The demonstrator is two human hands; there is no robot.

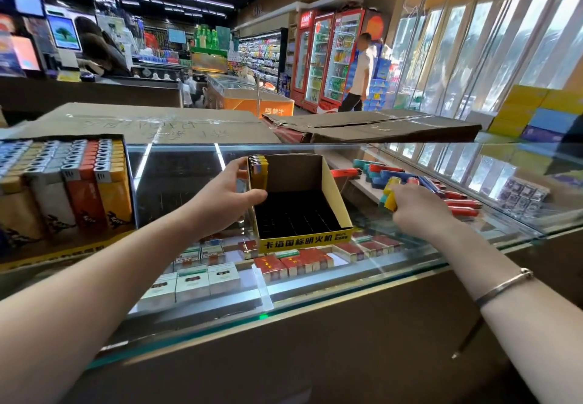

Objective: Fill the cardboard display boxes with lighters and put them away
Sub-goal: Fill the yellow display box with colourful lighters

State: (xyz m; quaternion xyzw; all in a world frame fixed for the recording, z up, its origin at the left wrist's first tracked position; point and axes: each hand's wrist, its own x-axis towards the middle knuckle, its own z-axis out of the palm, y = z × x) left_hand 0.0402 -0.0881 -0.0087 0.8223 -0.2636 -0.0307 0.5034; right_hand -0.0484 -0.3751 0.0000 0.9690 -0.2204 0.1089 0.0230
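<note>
Surface point(315, 296): glass counter top, cigarette packs visible in the case beneath.

Box point(299, 201): open cardboard display box, yellow front strip with printed characters, standing on the surface at centre. Black slotted insert almost wholly unfilled. A few yellow lighters point(258, 171) stand in its far left corner; every other slot shows bare.

Left hand point(233, 192): grips the box's left wall, thumb over the near edge and fingers curled round the outside, steadying it.

Right hand point(416, 206): to the right of the box and apart from it, fingers closed round a small bunch point(390, 195) of yellow lighters, possibly one blue among them; exact count cannot be told. A bangle sits on that wrist.

Loose stock point(441, 189): red, blue and teal lighters lying scattered on the surface just beyond the right hand, plenty left to load.

Full box point(63, 189): at far left on the surface, packed with rows of orange, white and tan lighters; looks complete, not yet put away.

Progress, by judgement: one box filled, the second barely begun. Remaining: load nearly the entire insert, then store both boxes.
</note>
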